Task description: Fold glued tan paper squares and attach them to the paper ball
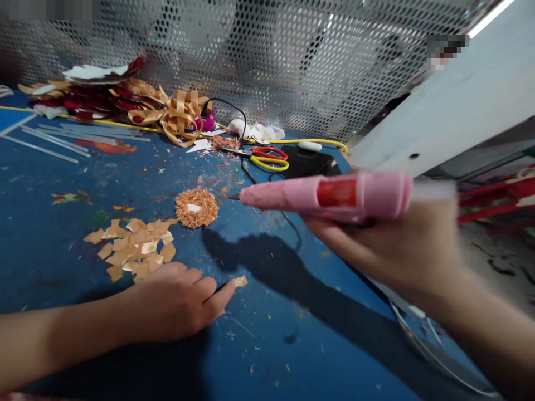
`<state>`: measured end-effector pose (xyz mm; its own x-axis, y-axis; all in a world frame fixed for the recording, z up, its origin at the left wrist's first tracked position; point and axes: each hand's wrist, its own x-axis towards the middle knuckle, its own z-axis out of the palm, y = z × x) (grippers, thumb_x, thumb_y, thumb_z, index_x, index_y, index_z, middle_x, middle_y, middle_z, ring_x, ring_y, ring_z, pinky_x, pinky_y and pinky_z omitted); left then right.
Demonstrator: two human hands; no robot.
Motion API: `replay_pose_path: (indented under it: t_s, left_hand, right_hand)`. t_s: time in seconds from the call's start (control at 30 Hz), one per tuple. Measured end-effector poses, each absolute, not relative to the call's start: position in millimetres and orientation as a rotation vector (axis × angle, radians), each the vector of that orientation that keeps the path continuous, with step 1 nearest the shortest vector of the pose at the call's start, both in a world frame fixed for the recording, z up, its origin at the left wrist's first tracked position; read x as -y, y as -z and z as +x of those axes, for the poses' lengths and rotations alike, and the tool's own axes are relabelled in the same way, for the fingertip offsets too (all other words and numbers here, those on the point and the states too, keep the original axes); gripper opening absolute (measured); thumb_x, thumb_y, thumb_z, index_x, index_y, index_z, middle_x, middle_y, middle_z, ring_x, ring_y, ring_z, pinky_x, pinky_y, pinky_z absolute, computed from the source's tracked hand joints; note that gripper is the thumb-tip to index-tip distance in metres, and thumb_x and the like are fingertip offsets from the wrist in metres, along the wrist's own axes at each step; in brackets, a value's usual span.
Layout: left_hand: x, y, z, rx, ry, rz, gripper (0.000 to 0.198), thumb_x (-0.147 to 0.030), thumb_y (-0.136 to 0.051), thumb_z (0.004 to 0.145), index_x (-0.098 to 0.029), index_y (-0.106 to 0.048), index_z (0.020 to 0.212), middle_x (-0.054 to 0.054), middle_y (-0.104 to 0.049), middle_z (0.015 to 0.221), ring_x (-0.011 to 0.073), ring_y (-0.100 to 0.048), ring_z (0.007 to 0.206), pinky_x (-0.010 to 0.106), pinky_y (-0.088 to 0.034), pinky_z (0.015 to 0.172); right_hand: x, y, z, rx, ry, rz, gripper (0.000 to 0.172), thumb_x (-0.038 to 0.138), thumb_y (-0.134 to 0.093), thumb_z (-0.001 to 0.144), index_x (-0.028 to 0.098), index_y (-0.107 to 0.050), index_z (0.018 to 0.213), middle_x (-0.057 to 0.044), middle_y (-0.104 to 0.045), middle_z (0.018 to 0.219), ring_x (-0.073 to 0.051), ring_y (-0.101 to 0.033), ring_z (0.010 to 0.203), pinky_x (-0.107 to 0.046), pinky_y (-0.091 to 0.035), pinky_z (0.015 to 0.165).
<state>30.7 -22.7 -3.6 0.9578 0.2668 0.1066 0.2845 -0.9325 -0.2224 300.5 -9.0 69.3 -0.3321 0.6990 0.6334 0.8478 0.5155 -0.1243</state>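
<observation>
My right hand (397, 250) is wrapped round a pink hot glue gun (284, 194), raised above the table with its metal nozzle pointing left. A clear glue stick sticks out of its back end. Low over the table, my left hand (184, 303) is closed, with a small piece of gold ribbon (241, 281) at its fingertips. Behind that hand lies a loose heap of cut gold ribbon pieces (140, 245). A round, frayed orange-brown flower centre (196, 208) with a white middle sits just left of the nozzle.
Scissors (270, 157) with red and yellow handles lie near the back. Clear glue sticks (62, 139) are at the back left, before a pile of dark red petals and a gold ribbon bundle (181, 114). A perforated metal panel (267, 61) rises behind the blue table (267, 356).
</observation>
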Motion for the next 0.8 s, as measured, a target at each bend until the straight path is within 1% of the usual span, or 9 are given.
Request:
replay_pose_path:
  t_s: [0.03, 0.1, 0.23, 0.3, 0.37, 0.43, 0.5, 0.6, 0.8]
  left_hand:
    - [23, 4, 31, 0.416, 0.113, -2.871, 0.040, -0.021, -0.056, 0.087, -0.017, -0.055, 0.127, -0.004, -0.052, 0.059, 0.0138, -0.050, 0.047, 0.032, -0.026, 0.043]
    - [22, 4, 31, 0.416, 0.134, -2.875, 0.036, -0.023, -0.054, 0.089, -0.017, -0.056, 0.125, -0.004, -0.052, 0.059, 0.0146, -0.051, 0.047, 0.033, -0.027, 0.043]
    - [22, 6, 29, 0.404, 0.208, -2.886, 0.036, -0.026, -0.053, 0.091, -0.014, -0.055, 0.125, -0.004, -0.053, 0.062, 0.0152, -0.051, 0.048, 0.033, -0.030, 0.043]
    - [21, 5, 28, 0.365, 0.245, -2.894, 0.035, -0.024, -0.053, 0.091, -0.013, -0.055, 0.125, -0.005, -0.053, 0.062, 0.0143, -0.050, 0.048, 0.033, -0.029, 0.043]
    - [20, 4, 28, 0.311, 0.302, -2.897, 0.029, -0.021, -0.052, 0.092, -0.013, -0.058, 0.119, -0.005, -0.053, 0.062, 0.0133, -0.050, 0.049, 0.032, -0.029, 0.043]
    - [18, 2, 28, 0.276, 0.366, -2.897, 0.022, -0.019, -0.050, 0.093, -0.013, -0.061, 0.111, -0.005, -0.053, 0.061, 0.0126, -0.049, 0.050, 0.031, -0.029, 0.044]
    - [18, 2, 29, 0.276, 0.408, -2.900, 0.020, -0.020, -0.047, 0.095, -0.013, -0.061, 0.107, -0.005, -0.053, 0.060, 0.0123, -0.049, 0.050, 0.031, -0.029, 0.044]
    - [18, 3, 29, 0.311, 0.372, -2.917, 0.022, -0.023, -0.046, 0.096, -0.014, -0.060, 0.111, -0.005, -0.054, 0.062, 0.0121, -0.049, 0.051, 0.031, -0.029, 0.046]
    - [19, 6, 30, 0.356, 0.302, -2.941, 0.028, -0.027, -0.047, 0.096, -0.015, -0.055, 0.120, -0.006, -0.056, 0.065, 0.0120, -0.051, 0.052, 0.031, -0.031, 0.047]
  right_hand:
    - [12, -55, 304, 2.128, 0.401, -1.258, 0.016, 0.029, -0.055, 0.086, 0.022, -0.053, 0.073, 0.002, -0.051, 0.054, -0.011, -0.042, 0.042, -0.027, -0.029, 0.041]
    - [19, -27, 312, 2.230, 0.496, -1.132, 0.008, 0.022, -0.052, 0.087, 0.020, -0.053, 0.079, -0.001, -0.054, 0.059, -0.013, -0.048, 0.048, -0.027, -0.032, 0.044]
    - [25, 9, 327, 2.336, 0.564, -1.092, 0.006, 0.017, -0.047, 0.088, 0.017, -0.053, 0.090, -0.005, -0.058, 0.066, -0.016, -0.052, 0.056, -0.027, -0.038, 0.050]
    - [23, 14, 332, 2.434, 0.575, -1.178, 0.011, 0.015, -0.049, 0.084, 0.016, -0.053, 0.094, -0.008, -0.061, 0.075, -0.019, -0.054, 0.065, -0.031, -0.042, 0.057]
    - [21, 14, 335, 2.489, 0.478, -1.256, 0.019, 0.016, -0.050, 0.078, 0.016, -0.053, 0.096, -0.010, -0.061, 0.085, -0.023, -0.054, 0.076, -0.036, -0.046, 0.067]
    - [19, 14, 338, 2.493, 0.361, -1.271, 0.024, 0.017, -0.049, 0.073, 0.016, -0.052, 0.098, -0.012, -0.060, 0.092, -0.026, -0.053, 0.085, -0.041, -0.046, 0.075]
    - [18, 15, 340, 2.486, 0.317, -1.245, 0.026, 0.017, -0.048, 0.072, 0.016, -0.051, 0.099, -0.012, -0.059, 0.096, -0.027, -0.052, 0.089, -0.043, -0.046, 0.079]
    - [19, 17, 341, 2.496, 0.299, -1.231, 0.026, 0.017, -0.048, 0.074, 0.016, -0.050, 0.100, -0.012, -0.059, 0.098, -0.027, -0.052, 0.092, -0.044, -0.046, 0.081]
    - [19, 18, 340, 2.490, 0.314, -1.213, 0.023, 0.019, -0.049, 0.078, 0.015, -0.050, 0.100, -0.014, -0.060, 0.098, -0.027, -0.053, 0.090, -0.041, -0.048, 0.078]
